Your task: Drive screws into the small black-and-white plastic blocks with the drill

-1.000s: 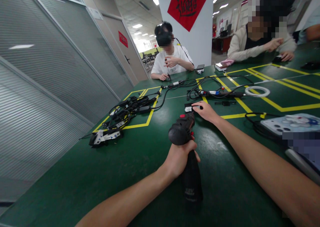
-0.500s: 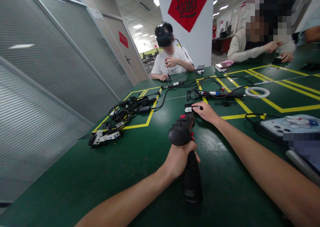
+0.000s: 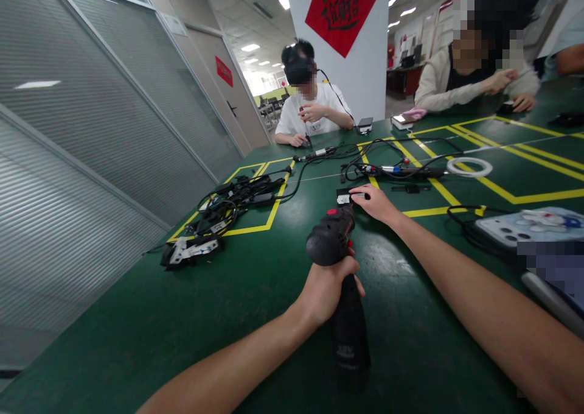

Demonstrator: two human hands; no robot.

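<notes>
A black cordless drill point(image 3: 329, 237) with a red switch on top lies in the grip of my left hand point(image 3: 326, 289), its fingers wrapped round the handle. The drill's front end points away from me, up against a small black part with a white label point(image 3: 344, 198). Just beyond the drill, my right hand point(image 3: 371, 204) pinches that part from the right side, fingertips pressed on it. The drill body hides its own tip, so I cannot tell exactly where it touches.
Tangled black cables point(image 3: 241, 198) and a black-and-white bracket-like piece point(image 3: 191, 251) lie left. Behind are a corded pen-like tool point(image 3: 401, 171) and a white ring point(image 3: 469, 168). A phone point(image 3: 524, 228) sits at right. Two people point(image 3: 314, 106) sit across the green table point(image 3: 219, 322).
Almost nothing differs. The drill's rear end has shifted very slightly left and up; my right hand and the small part stay in place.
</notes>
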